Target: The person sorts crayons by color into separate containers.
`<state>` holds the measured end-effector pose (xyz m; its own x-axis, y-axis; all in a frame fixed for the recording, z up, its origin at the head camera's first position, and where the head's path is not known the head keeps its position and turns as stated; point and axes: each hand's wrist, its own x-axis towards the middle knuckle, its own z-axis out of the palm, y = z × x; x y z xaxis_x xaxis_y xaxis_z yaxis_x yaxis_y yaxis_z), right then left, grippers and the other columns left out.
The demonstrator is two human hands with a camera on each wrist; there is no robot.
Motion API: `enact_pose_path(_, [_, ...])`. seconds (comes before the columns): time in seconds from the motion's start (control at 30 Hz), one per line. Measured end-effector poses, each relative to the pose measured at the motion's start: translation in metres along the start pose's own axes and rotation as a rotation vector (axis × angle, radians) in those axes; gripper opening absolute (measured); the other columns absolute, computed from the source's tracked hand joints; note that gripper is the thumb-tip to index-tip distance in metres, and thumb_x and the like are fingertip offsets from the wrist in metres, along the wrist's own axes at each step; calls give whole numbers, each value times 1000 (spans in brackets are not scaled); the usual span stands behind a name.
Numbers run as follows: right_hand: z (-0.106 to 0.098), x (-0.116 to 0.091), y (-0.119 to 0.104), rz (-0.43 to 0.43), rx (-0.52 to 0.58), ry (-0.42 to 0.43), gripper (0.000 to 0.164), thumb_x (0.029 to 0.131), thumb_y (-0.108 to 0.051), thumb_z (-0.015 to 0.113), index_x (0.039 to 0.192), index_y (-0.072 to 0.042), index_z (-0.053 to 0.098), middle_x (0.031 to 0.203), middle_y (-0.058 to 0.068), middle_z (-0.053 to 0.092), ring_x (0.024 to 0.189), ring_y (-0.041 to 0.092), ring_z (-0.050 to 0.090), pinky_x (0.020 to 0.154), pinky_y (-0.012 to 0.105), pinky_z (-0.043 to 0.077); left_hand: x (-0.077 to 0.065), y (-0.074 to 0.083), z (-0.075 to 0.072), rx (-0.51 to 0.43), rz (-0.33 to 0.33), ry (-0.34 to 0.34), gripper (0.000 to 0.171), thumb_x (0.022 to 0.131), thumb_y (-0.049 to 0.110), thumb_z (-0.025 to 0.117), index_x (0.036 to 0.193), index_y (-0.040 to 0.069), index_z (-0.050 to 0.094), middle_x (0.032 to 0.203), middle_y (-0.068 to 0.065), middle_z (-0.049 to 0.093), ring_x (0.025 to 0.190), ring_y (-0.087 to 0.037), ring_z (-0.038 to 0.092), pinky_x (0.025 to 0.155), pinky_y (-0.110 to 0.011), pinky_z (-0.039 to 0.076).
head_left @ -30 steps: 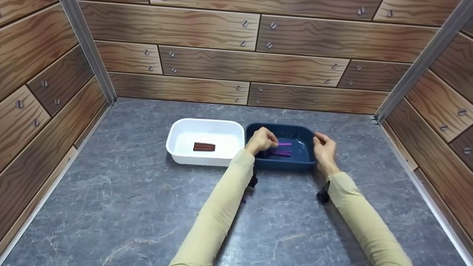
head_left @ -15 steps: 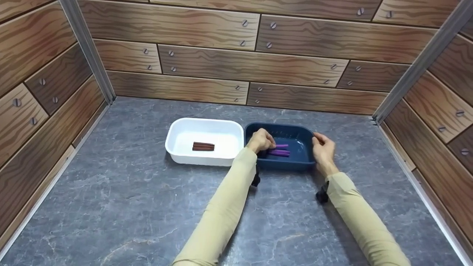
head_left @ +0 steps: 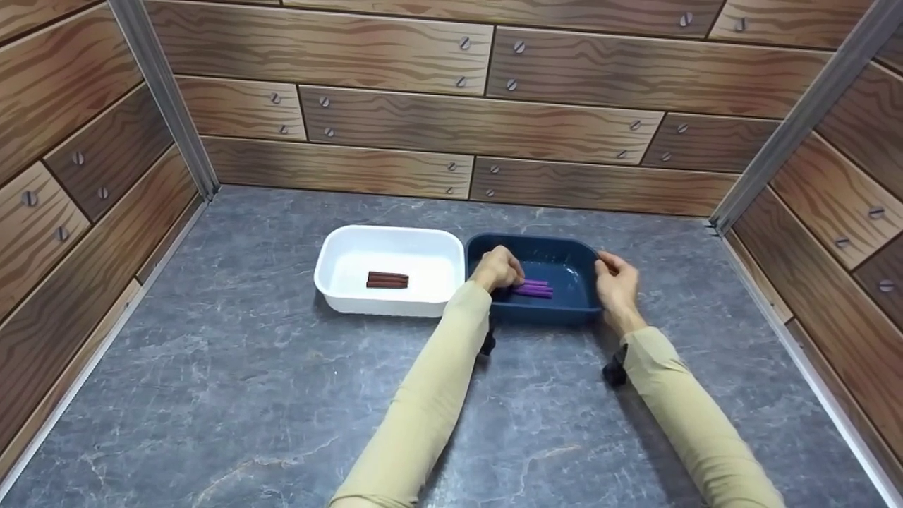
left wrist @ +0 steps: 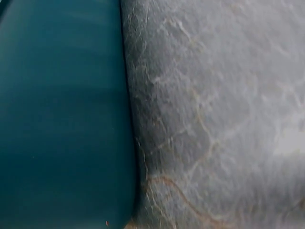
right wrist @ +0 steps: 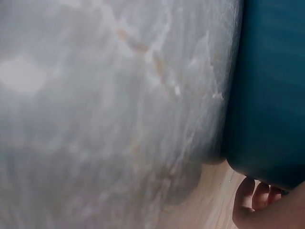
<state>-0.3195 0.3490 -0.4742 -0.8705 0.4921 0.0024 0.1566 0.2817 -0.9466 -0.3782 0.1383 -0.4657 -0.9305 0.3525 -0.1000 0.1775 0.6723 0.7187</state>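
My left hand [head_left: 499,269] reaches over the near left side of the dark blue bin [head_left: 547,315] and pinches the left end of a purple stick [head_left: 537,283]. That stick lies right alongside other purple sticks [head_left: 535,291] on the bin floor. At the bin's right end, my right hand [head_left: 618,288] grips the rim with the thumb inside the edge. Its curled fingers [right wrist: 244,194] show beneath the bin's corner in the right wrist view. The left wrist view holds only the blue bin wall [left wrist: 66,114] and the tabletop; the left fingers are hidden there.
A white bin [head_left: 384,305] stands directly to the left of the blue one, with several dark brown sticks [head_left: 387,280] in a row inside. Both stand on a grey marbled tabletop [head_left: 233,367]. Wood-patterned walls [head_left: 395,116] enclose it at the back and sides.
My left hand has lowered the purple stick toward the other sticks in the blue bin, and it now lies close beside them. The right hand stays at the rim.
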Motion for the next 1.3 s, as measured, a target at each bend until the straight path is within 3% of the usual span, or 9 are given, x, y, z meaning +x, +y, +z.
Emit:
enact_pose_path(0.33, [0,-2,0,-4,-14,-3,39,104,-17,44,141,-7,52,138,15,55,118,21,51,90,23,43,0,0,0,-65,8,0,11,81,13,80,92,12,80,108,-1,75,113,-17,62,100,-29,48])
enact_pose_path(0.6, [4,0,0,-2,-14,1,39,104,-17,44,140,-7,53,136,15,56,114,19,51,89,22,43,-6,4,-8,-105,104,11,15,84,15,77,99,12,79,103,0,76,105,-15,65,94,-29,51])
enact_pose_path(0.97, [0,1,0,2,2,4,39,103,-14,45,140,-5,53,137,16,56,116,19,52,91,22,42,-33,11,-23,-268,223,57,21,87,14,74,108,8,76,104,-3,76,95,-13,69,81,-23,54])
enact_pose_path(1.17, [1,1,-1,-16,21,6,39,103,-13,45,140,-3,52,138,18,55,116,20,51,92,22,41,-50,2,-34,-403,260,51,18,87,12,74,104,7,77,102,-6,76,84,-9,68,73,-22,56])
enact_pose_path(1.3, [1,0,1,-18,-7,2,39,104,-15,44,141,-5,52,137,16,55,117,20,51,92,22,42,-59,-6,-40,-491,245,19,21,87,10,74,107,4,75,102,-8,75,82,-11,69,76,-30,59])
